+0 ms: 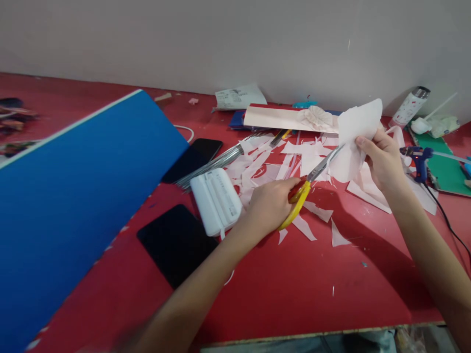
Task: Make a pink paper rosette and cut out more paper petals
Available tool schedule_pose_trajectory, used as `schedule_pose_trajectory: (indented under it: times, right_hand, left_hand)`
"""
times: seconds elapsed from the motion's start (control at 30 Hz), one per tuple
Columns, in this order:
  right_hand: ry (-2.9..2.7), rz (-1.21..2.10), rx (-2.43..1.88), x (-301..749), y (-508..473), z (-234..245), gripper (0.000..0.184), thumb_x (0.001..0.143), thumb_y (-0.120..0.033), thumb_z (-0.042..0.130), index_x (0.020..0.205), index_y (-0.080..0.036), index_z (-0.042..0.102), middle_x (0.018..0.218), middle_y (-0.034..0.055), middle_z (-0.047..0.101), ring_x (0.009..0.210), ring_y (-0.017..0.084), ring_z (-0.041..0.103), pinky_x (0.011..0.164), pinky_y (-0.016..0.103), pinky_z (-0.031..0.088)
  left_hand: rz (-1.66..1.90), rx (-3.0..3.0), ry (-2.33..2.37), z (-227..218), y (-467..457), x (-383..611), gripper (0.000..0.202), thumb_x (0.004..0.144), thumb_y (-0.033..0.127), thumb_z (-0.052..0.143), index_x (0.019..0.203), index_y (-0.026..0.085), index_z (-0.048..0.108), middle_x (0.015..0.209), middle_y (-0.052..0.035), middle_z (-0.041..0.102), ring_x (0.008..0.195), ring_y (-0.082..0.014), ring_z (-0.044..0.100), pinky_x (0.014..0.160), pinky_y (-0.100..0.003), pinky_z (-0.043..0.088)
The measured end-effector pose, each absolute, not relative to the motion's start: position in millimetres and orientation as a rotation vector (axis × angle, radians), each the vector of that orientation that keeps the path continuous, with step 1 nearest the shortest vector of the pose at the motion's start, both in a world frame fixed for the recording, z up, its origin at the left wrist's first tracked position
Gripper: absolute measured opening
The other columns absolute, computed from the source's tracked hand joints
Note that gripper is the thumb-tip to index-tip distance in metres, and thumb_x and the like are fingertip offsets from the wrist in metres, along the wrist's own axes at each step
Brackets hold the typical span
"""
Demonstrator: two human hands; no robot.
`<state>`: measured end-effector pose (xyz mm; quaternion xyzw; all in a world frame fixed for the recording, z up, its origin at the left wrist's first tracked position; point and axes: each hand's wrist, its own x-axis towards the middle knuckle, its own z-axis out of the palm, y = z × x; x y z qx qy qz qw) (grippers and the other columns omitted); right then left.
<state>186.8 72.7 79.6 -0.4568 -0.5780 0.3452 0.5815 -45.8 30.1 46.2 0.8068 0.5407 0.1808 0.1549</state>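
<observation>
My left hand [271, 206] is closed round the yellow and red handles of a pair of scissors [299, 205]. The metal blades point up and right, with their tips at a pale pink sheet of paper [358, 122]. Between thumb and fingers, my right hand [384, 159] pinches that sheet at its right side, up off the table. Below and left of the sheet, cut paper scraps [270, 171] lie scattered. A folded paper rosette [315, 116] rests on a long pale strip [274, 117] behind them.
A blue board [95, 196] slants across the left. Near my left arm are a white power bank [216, 201], a black tablet [176, 245], a dark phone [198, 154] and thin metal wires [221, 162]. At right are a glue gun [419, 159] and a bottle [410, 108].
</observation>
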Motion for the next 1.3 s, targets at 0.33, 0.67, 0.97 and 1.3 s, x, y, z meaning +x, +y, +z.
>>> schedule_pose_trajectory:
  times: [0.33, 0.67, 0.97, 1.3]
  right_hand:
    - [-1.311, 0.844, -1.039, 183, 68, 82, 0.008, 0.073, -0.032, 0.064, 0.075, -0.025, 0.06, 0.072, -0.0015, 0.057, 0.065, 0.013, 0.054, 0.052, 0.026, 0.044]
    - [-1.323, 0.833, -0.978, 176, 65, 77, 0.008, 0.075, -0.033, 0.064, 0.079, -0.026, 0.062, 0.075, -0.0009, 0.063, 0.066, 0.014, 0.058, 0.058, 0.028, 0.05]
    - [-1.346, 0.776, -0.941, 177, 67, 74, 0.011, 0.072, -0.032, 0.067, 0.077, -0.024, 0.06, 0.07, -0.0024, 0.059, 0.066, 0.013, 0.056, 0.059, 0.028, 0.048]
    - [-1.404, 0.708, -0.934, 180, 68, 75, 0.011, 0.075, -0.032, 0.065, 0.077, -0.024, 0.058, 0.069, -0.0023, 0.056, 0.064, 0.013, 0.055, 0.057, 0.028, 0.047]
  left_hand:
    - [0.572, 2.298, 1.539, 49, 29, -45, 0.025, 0.084, 0.031, 0.052, 0.1, 0.019, 0.066, 0.092, -0.0077, 0.072, 0.08, -0.0224, 0.065, 0.068, -0.031, 0.045]
    - [0.627, 2.276, 1.524, 48, 30, -46, 0.034, 0.085, 0.025, 0.05, 0.115, 0.015, 0.061, 0.105, -0.0111, 0.07, 0.091, -0.0249, 0.064, 0.077, -0.036, 0.047]
    - [0.688, 2.341, 1.484, 45, 31, -48, 0.032, 0.083, 0.024, 0.05, 0.111, 0.014, 0.062, 0.098, -0.0105, 0.071, 0.087, -0.0243, 0.065, 0.075, -0.035, 0.049]
    - [0.727, 2.363, 1.441, 43, 31, -50, 0.029, 0.082, 0.023, 0.051, 0.106, 0.015, 0.063, 0.093, -0.0097, 0.071, 0.08, -0.0219, 0.064, 0.07, -0.033, 0.048]
